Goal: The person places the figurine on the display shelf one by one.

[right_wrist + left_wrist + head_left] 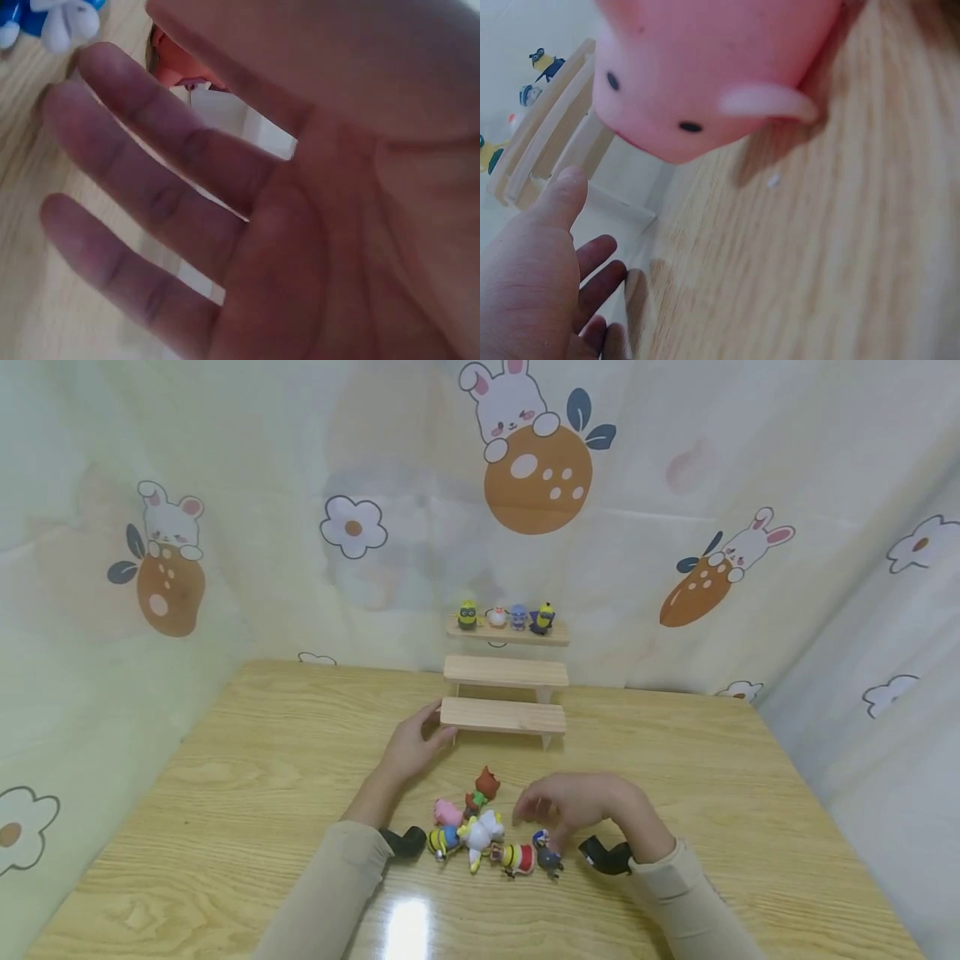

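Observation:
My left hand (411, 748) is at the left end of the lowest step of a wooden three-step stand (502, 716), thumb in front, fingers loosely bent. In the left wrist view a pink pig figure (712, 67) looms close, past the thumb of that hand (532, 277). My right hand (581, 800) hovers with spread, relaxed fingers by a dark grey figure (550, 858) and a red-caped minion figure (517, 857). Nothing shows in its palm in the right wrist view. Between the hands lie a white figure (477, 835), a blue-and-yellow minion (443, 841) and an orange-brown fox-like figure (487, 783).
On the top step of the stand stand several small figures, among them a yellow-and-green one (467, 616) and a dark-caped minion (543, 618). The stand is on a wood-grain table (247, 793). Behind it hangs a rabbit-print curtain (420, 568).

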Action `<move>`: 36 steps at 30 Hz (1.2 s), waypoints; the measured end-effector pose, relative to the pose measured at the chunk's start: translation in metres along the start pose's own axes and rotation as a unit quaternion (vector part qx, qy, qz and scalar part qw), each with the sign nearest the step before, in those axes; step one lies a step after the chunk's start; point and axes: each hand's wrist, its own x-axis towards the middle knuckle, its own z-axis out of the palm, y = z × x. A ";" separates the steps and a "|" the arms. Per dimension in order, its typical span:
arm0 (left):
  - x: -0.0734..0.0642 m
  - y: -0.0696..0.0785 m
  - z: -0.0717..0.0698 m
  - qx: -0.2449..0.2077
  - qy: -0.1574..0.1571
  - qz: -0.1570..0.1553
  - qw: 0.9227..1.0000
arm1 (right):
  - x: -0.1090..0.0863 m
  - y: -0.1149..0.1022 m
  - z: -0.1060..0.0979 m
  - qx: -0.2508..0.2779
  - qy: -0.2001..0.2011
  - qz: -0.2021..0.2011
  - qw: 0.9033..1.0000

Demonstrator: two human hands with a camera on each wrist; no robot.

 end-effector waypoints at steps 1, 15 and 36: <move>0.000 0.000 0.000 0.000 -0.001 0.001 1.000 | 0.000 0.001 0.001 0.002 -0.004 -0.003 1.000; 0.001 -0.001 0.001 -0.009 0.004 0.002 1.000 | 0.011 0.018 0.005 0.005 -0.026 -0.053 0.998; 0.002 -0.004 0.002 -0.002 0.004 -0.002 1.000 | 0.035 0.043 0.003 0.001 0.259 0.009 0.966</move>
